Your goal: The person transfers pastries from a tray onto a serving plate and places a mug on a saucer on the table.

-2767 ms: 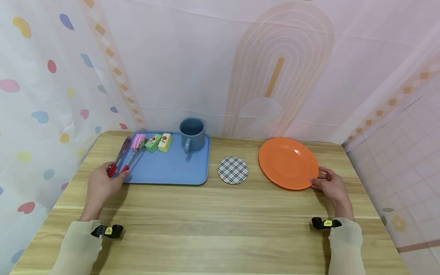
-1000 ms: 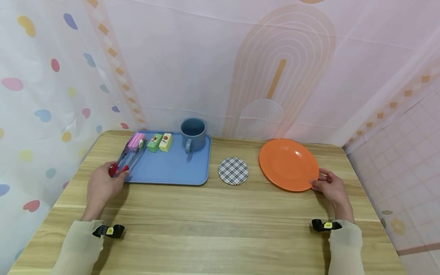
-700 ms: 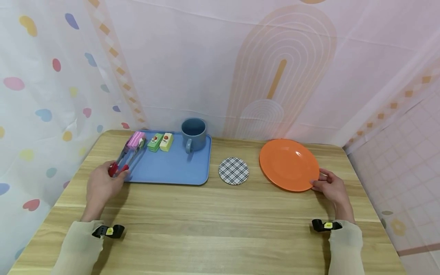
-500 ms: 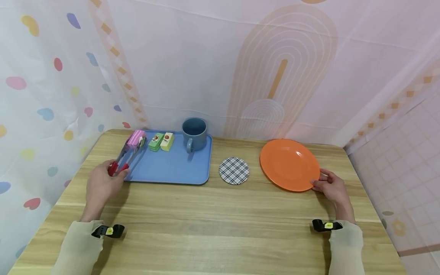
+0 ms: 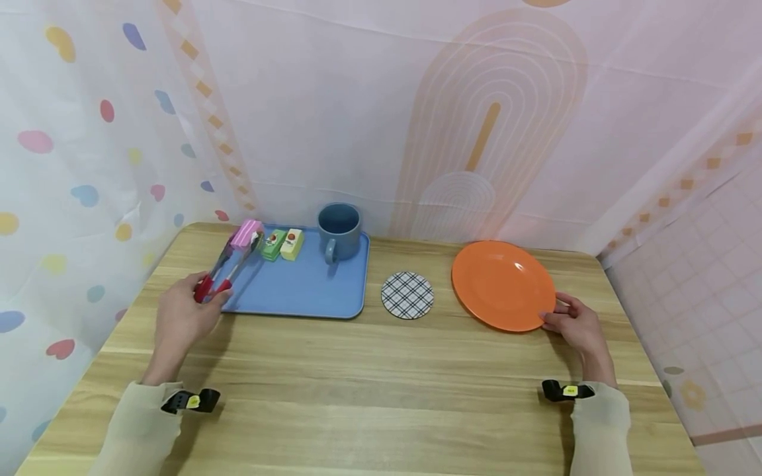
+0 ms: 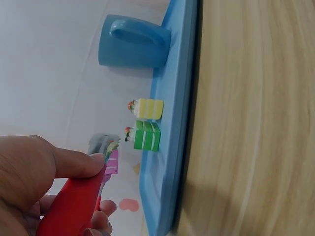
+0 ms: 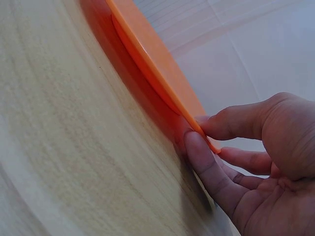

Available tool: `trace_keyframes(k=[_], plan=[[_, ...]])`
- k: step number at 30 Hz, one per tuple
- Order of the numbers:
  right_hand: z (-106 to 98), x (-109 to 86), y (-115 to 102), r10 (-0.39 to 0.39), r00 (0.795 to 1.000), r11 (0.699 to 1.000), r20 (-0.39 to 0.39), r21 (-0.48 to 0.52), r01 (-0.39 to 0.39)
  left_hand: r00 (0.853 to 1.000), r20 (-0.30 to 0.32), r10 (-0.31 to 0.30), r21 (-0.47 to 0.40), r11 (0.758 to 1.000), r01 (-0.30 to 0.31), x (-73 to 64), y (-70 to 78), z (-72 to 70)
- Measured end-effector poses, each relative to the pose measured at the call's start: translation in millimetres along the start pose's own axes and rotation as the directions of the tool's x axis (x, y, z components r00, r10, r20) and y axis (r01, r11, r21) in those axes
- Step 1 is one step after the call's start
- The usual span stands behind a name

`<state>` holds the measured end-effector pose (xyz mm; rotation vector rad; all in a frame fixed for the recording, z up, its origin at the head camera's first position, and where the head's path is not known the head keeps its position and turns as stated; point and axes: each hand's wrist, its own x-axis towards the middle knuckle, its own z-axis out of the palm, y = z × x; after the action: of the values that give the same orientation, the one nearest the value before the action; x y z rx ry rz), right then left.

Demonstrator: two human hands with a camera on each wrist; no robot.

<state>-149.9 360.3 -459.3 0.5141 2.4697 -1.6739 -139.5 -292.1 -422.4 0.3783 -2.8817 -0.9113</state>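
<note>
My left hand (image 5: 187, 312) grips the red handles of metal tongs (image 5: 204, 289). Between the tong tips is a pink striped toy cake slice (image 5: 247, 234), raised over the left end of the blue tray (image 5: 303, 291). From the left wrist, that pink slice (image 6: 113, 163) shows off the tray, partly behind the tongs. A green cake slice (image 5: 274, 244) and a yellow one (image 5: 292, 244) stand side by side on the tray. At the right, my right hand (image 5: 577, 330) pinches the rim of an orange plate (image 5: 503, 284), thumb on one face and fingers on the other.
A blue mug (image 5: 340, 231) stands at the tray's back right, handle toward me. Between tray and plate lies a round checked coaster (image 5: 407, 295). Patterned cloth (image 5: 333, 119) hangs along the back and both sides of the wooden table (image 5: 381, 390).
The tongs have closed in on the pink cake slice, and it has risen from the tray. My left hand has shifted slightly up and right. My right hand keeps its pinch on the plate.
</note>
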Motion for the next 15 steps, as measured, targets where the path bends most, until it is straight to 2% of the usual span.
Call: trace_keyframes(k=[15], plan=[[-1,0.3,1,-0.006,1.000,1.000,-0.003,0.000,0.006,0.997,-0.037,0.062,-0.017,0.998,-0.063,-10.0,19.9,3.0]])
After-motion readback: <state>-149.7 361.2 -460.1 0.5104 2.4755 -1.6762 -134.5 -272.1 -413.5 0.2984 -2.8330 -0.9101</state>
